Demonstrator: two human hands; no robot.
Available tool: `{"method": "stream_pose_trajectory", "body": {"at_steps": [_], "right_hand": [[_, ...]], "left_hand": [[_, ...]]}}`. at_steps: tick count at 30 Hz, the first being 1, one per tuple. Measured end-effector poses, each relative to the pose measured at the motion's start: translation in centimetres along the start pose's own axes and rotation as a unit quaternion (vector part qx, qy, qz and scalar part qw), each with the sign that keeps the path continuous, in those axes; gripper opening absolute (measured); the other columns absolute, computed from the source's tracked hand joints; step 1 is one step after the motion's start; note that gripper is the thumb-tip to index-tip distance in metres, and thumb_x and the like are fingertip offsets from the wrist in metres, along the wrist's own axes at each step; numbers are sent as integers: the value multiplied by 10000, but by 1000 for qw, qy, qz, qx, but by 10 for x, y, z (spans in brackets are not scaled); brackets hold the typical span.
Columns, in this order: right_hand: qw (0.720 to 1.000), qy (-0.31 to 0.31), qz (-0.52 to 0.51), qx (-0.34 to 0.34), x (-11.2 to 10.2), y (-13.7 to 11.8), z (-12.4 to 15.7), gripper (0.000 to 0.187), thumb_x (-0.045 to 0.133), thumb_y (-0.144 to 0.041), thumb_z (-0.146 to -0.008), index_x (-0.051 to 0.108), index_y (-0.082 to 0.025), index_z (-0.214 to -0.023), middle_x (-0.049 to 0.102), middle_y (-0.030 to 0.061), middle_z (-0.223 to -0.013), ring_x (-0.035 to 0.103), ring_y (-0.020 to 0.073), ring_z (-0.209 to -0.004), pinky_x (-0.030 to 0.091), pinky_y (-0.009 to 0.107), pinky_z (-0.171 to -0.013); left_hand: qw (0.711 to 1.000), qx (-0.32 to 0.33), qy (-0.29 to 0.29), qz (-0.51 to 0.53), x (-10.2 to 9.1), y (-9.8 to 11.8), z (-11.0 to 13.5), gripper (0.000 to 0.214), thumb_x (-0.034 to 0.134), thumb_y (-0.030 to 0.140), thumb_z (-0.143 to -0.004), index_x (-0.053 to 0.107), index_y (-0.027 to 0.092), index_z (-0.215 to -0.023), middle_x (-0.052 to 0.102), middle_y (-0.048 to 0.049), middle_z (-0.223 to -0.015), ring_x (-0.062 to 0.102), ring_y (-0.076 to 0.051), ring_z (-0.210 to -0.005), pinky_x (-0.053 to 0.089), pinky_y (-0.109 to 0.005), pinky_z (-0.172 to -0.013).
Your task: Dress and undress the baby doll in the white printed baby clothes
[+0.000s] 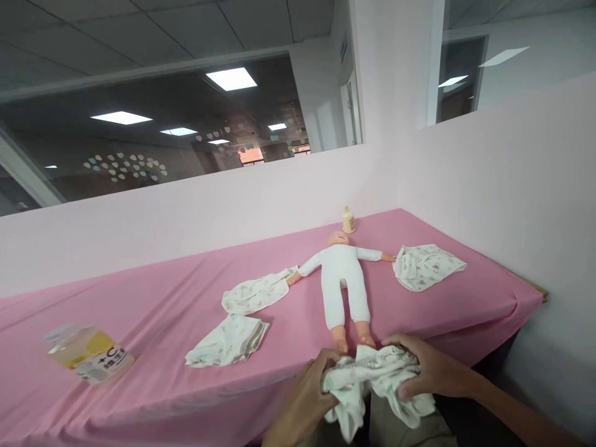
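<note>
A baby doll in a white body suit lies on its back on the pink table, arms spread, feet toward me. At the table's near edge, just below the doll's feet, both my hands grip a bunched white printed garment. My left hand is closed on its left side and my right hand is closed on its right side. Part of the cloth hangs down below the table edge.
Two printed cloths lie left of the doll, one unfolded and one folded. Another cloth lies by the doll's other hand. A small bottle stands behind the doll's head. A clear bottle with a label lies at far left. Pink walls border the table.
</note>
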State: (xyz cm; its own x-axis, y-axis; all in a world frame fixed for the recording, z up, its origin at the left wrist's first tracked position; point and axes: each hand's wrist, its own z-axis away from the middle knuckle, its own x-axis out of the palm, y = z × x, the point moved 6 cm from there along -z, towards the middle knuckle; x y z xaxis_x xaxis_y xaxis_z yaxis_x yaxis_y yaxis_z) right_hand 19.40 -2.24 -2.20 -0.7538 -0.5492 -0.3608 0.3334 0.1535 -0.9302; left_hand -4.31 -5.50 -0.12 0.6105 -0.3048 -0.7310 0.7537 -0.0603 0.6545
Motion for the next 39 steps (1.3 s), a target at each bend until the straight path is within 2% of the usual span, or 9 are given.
{"method": "stream_pose_trajectory", "body": {"at_steps": [3, 7, 10, 15, 20, 23, 28, 34, 39], "right_hand": [[997, -79, 6, -11, -9, -6, 8, 959, 847, -429, -511, 475, -180, -1359, 577, 59, -1144, 544, 240, -1009, 452, 315, -866], [995, -88, 0, -48, -27, -34, 15, 610, 637, -543, -779, 549, -233, -1297, 577, 30, -1004, 551, 174, -846, 478, 306, -766], [996, -37, -4, -84, -39, -67, 20, 440, 493, -525, -889, 606, -233, -1199, 601, 44, -992, 571, 185, -891, 493, 330, -807], [985, 19, 99, -137, -49, -115, 32, 345, 527, -441, -892, 622, -237, -1152, 637, 65, -1087, 577, 216, -1002, 484, 364, -894], [961, 163, 132, -183, -68, -156, 43, 240, 549, -396, -878, 642, -221, -1014, 650, 48, -958, 589, 192, -879, 501, 344, -802], [958, 237, 47, -154, -67, -172, 41, 216, 577, -379, -850, 618, -206, -974, 625, 21, -852, 580, 156, -743, 505, 302, -660], [967, 203, -42, -146, -40, -191, 35, 271, 603, -343, -826, 591, -195, -1052, 645, 32, -950, 627, 171, -842, 530, 312, -702], [944, 218, 138, -206, -20, -196, 43, 557, 714, -382, -735, 518, -232, -1234, 593, 64, -1149, 561, 244, -1056, 492, 391, -841], [930, 222, 202, -212, -14, -193, 39, 273, 634, -263, -794, 577, -207, -1054, 622, 43, -993, 565, 229, -993, 464, 381, -823]], "left_hand": [[993, 26, -93, 69, -16, -1, 16, 548, 714, 270, -614, 541, 219, -1131, 594, -7, -1048, 503, -151, -898, 413, -206, -741], [986, 62, -121, 99, -47, 22, 35, 467, 697, 426, -709, 605, 216, -1115, 622, -16, -936, 542, -154, -840, 427, -215, -713], [994, 75, -73, 33, -70, 49, 45, 310, 503, 442, -876, 671, 228, -1023, 652, -29, -926, 563, -152, -839, 438, -234, -760], [987, 153, 25, -45, -99, 80, 58, 238, 534, 394, -879, 706, 279, -996, 688, -26, -958, 600, -163, -877, 449, -261, -826], [961, 165, 209, 78, -132, 99, 59, 231, 621, 414, -813, 672, 189, -825, 654, -36, -763, 579, -137, -672, 471, -222, -601], [943, 124, 241, 196, -128, 117, 49, 294, 630, 430, -804, 608, 163, -927, 554, 25, -588, 480, -86, -499, 417, -178, -468], [950, 164, 140, 225, -96, 163, 32, 313, 585, 377, -847, 544, 162, -1070, 487, 72, -534, 451, -65, -465, 393, -161, -463], [958, 183, 76, 206, -75, 181, 34, 362, 522, 327, -889, 497, 186, -1221, 571, 41, -653, 504, -75, -544, 438, -186, -536], [959, 206, 125, 146, -76, 192, 42, 392, 512, 275, -888, 501, 202, -1273, 632, 9, -788, 594, -119, -715, 481, -229, -656]]}}
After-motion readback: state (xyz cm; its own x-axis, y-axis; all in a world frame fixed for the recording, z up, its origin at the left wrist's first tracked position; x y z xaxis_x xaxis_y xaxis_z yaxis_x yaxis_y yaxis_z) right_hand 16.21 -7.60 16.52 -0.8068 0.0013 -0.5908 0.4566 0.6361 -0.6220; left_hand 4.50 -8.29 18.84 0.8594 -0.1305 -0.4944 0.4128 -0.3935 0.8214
